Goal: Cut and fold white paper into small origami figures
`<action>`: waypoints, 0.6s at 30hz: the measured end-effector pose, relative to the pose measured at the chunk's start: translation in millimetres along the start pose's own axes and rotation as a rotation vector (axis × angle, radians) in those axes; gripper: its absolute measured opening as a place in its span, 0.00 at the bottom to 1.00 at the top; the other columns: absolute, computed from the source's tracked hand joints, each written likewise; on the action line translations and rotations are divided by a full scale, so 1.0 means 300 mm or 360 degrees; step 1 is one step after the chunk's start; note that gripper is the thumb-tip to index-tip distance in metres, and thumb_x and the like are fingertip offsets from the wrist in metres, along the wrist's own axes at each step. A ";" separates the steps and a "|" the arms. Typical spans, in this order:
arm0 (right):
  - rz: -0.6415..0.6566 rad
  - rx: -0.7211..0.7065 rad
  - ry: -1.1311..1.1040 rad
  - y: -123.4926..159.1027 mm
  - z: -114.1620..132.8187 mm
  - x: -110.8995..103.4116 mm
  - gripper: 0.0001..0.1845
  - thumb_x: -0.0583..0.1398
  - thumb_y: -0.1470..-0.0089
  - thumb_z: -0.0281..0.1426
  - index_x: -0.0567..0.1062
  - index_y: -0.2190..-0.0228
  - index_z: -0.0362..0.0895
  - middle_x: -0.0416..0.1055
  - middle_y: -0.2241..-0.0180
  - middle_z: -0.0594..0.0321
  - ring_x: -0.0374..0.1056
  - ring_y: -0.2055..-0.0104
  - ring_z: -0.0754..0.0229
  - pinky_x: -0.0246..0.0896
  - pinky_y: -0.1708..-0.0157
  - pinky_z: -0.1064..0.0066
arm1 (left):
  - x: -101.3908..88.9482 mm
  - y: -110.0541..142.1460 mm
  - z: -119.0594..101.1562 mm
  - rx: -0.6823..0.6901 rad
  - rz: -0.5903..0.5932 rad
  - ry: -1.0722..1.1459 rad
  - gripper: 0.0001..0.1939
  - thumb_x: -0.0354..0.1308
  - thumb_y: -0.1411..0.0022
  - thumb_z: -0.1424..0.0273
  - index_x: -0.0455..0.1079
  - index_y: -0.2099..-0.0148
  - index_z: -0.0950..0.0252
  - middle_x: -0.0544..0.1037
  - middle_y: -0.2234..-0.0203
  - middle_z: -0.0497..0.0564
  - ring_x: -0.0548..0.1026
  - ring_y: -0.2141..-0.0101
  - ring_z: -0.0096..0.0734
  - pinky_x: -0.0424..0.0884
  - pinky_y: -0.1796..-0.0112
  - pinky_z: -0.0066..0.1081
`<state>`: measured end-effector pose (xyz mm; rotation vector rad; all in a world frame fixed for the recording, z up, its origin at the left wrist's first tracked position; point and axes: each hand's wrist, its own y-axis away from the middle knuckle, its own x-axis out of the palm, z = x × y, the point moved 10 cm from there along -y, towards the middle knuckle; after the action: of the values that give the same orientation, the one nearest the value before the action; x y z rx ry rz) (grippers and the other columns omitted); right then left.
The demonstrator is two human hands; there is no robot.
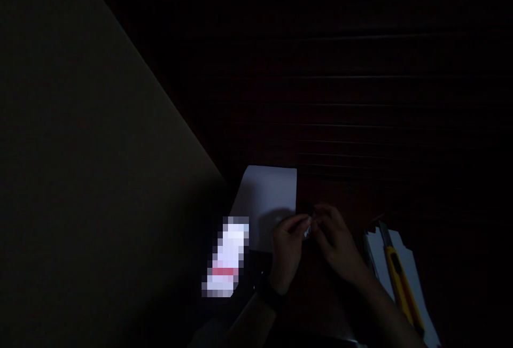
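Note:
In dim light, my left hand [287, 244] and my right hand [333, 238] meet over the dark table, fingertips close together. Between them is a small white piece, perhaps paper [307, 230], pinched by the fingers of my left hand. The fingertips of my right hand are closed against the same piece, partly hiding it. A dark band circles my left wrist. Just behind my left hand lies a white sheet of paper [268, 190], with the shadow of the hand on it.
A lit screen [226, 257], blurred out, glows left of my left hand. Right of my right forearm, a yellow utility knife [401, 281] with its blade out rests on white papers [414, 273]. A pale wall [100, 150] rises at left; dark ridged panelling [340, 78] stands behind.

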<state>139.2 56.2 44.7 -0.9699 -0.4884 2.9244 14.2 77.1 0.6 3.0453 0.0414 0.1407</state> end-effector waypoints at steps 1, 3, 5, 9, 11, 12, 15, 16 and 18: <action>-0.0001 -0.0012 0.0019 0.000 0.002 0.001 0.06 0.53 0.44 0.28 0.69 0.65 0.46 0.58 0.48 0.56 0.54 0.44 0.51 0.53 0.46 0.53 | 0.003 0.000 0.005 -0.0012 0.0009 0.0014 0.11 0.61 0.48 0.65 0.76 0.63 0.64 0.79 0.67 0.54 0.75 0.67 0.36 0.70 0.68 0.29; -0.0005 -0.0032 0.0058 0.000 0.008 0.002 0.07 0.53 0.45 0.28 0.69 0.64 0.46 0.58 0.48 0.55 0.54 0.43 0.50 0.52 0.46 0.53 | 0.004 0.000 0.015 -0.0036 0.0006 0.0038 0.11 0.61 0.47 0.65 0.76 0.62 0.64 0.78 0.67 0.54 0.75 0.67 0.36 0.71 0.68 0.29; -0.0006 -0.0050 0.0097 0.001 0.015 0.004 0.07 0.53 0.45 0.28 0.69 0.64 0.46 0.58 0.48 0.55 0.53 0.43 0.50 0.52 0.45 0.53 | 0.002 0.002 0.024 -0.0064 -0.0018 0.0063 0.12 0.61 0.47 0.64 0.75 0.61 0.64 0.78 0.66 0.54 0.76 0.67 0.36 0.71 0.69 0.29; -0.0032 -0.0072 0.0113 0.003 0.022 0.001 0.08 0.53 0.45 0.27 0.69 0.63 0.46 0.59 0.48 0.55 0.54 0.44 0.50 0.52 0.45 0.53 | 0.001 0.007 0.027 -0.0089 -0.0036 0.0119 0.14 0.61 0.47 0.64 0.74 0.59 0.63 0.78 0.64 0.54 0.76 0.66 0.36 0.72 0.68 0.29; -0.0040 -0.0052 0.0078 0.003 0.015 0.000 0.09 0.53 0.45 0.28 0.69 0.62 0.46 0.60 0.48 0.55 0.55 0.44 0.50 0.52 0.46 0.53 | 0.001 0.008 0.023 -0.0084 -0.0033 0.0153 0.14 0.60 0.47 0.64 0.74 0.59 0.63 0.78 0.63 0.54 0.76 0.65 0.36 0.72 0.68 0.29; -0.0040 -0.0032 0.0051 0.003 0.009 0.001 0.09 0.53 0.45 0.28 0.70 0.62 0.47 0.59 0.48 0.55 0.55 0.44 0.50 0.53 0.46 0.53 | 0.001 0.007 0.023 -0.0087 -0.0033 0.0168 0.14 0.61 0.47 0.64 0.74 0.59 0.64 0.77 0.64 0.54 0.76 0.65 0.36 0.72 0.68 0.29; -0.0036 0.0042 -0.0040 0.002 -0.012 0.003 0.08 0.53 0.45 0.29 0.70 0.63 0.47 0.59 0.48 0.56 0.56 0.45 0.51 0.55 0.47 0.55 | -0.001 0.002 0.034 -0.0124 -0.0027 0.0197 0.14 0.61 0.48 0.63 0.74 0.60 0.65 0.77 0.65 0.54 0.75 0.66 0.35 0.73 0.70 0.28; -0.0028 0.0063 -0.0068 0.001 -0.017 0.005 0.07 0.53 0.45 0.29 0.70 0.63 0.47 0.59 0.48 0.56 0.57 0.45 0.51 0.55 0.47 0.56 | -0.003 0.000 0.039 -0.0143 -0.0029 0.0213 0.15 0.61 0.49 0.63 0.74 0.61 0.66 0.77 0.65 0.54 0.75 0.66 0.35 0.73 0.71 0.28; -0.0007 0.0089 -0.0111 0.001 -0.022 0.010 0.07 0.53 0.44 0.30 0.70 0.63 0.47 0.59 0.47 0.56 0.57 0.45 0.52 0.54 0.47 0.57 | -0.006 -0.003 0.048 -0.0174 -0.0031 0.0267 0.15 0.62 0.49 0.62 0.74 0.61 0.67 0.77 0.65 0.55 0.75 0.66 0.35 0.74 0.70 0.29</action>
<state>140.8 58.3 37.9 -0.8619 -0.4078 2.9590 13.8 76.5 -14.0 2.9155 0.0730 0.3831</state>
